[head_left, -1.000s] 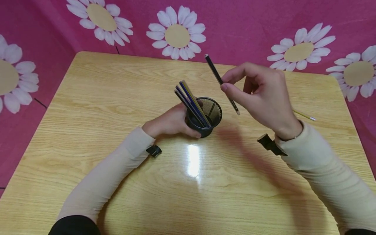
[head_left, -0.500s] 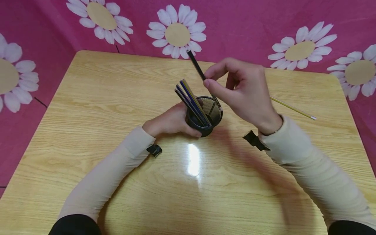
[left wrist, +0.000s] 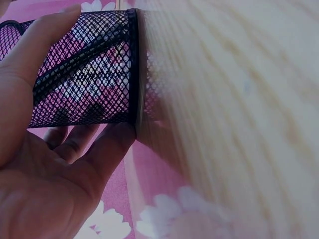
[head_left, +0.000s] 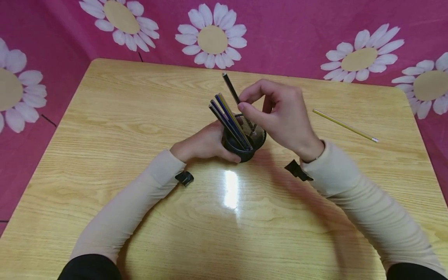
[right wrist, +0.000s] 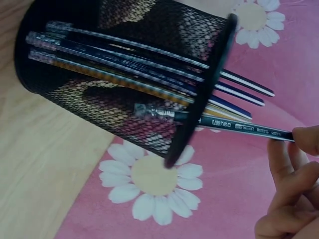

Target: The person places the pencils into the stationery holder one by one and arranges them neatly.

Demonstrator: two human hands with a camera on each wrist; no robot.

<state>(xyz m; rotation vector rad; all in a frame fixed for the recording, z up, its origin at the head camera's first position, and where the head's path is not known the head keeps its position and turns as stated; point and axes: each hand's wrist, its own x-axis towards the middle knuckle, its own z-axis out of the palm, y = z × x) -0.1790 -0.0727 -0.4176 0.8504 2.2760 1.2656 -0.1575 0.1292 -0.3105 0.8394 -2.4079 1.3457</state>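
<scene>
A black mesh pencil cup [head_left: 245, 156] stands on the table, with my left hand [head_left: 206, 143] gripping its side. In the left wrist view, the thumb and fingers of that hand curve round the mesh [left wrist: 89, 69]. Several pencils [right wrist: 124, 69], dark, blue and yellow, lean together inside the cup. My right hand [head_left: 280, 116] pinches a black pencil [head_left: 231, 88] between thumb and fingertips, above the cup's far right rim. The right wrist view shows this pencil's eraser end [right wrist: 154, 112] inside the cup, below the rim, and its shaft slanting out to the fingers.
A yellow pencil [head_left: 344, 125] with a white eraser end lies on the wooden table [head_left: 140, 101], to the right of the right hand. A pink cloth with white flowers [head_left: 280, 35] hangs behind the table's far edge.
My right hand has moved left and brought the black pencil over the cup, then lowered its eraser end inside. The left hand keeps its grip on the cup. The yellow pencil now shows fully.
</scene>
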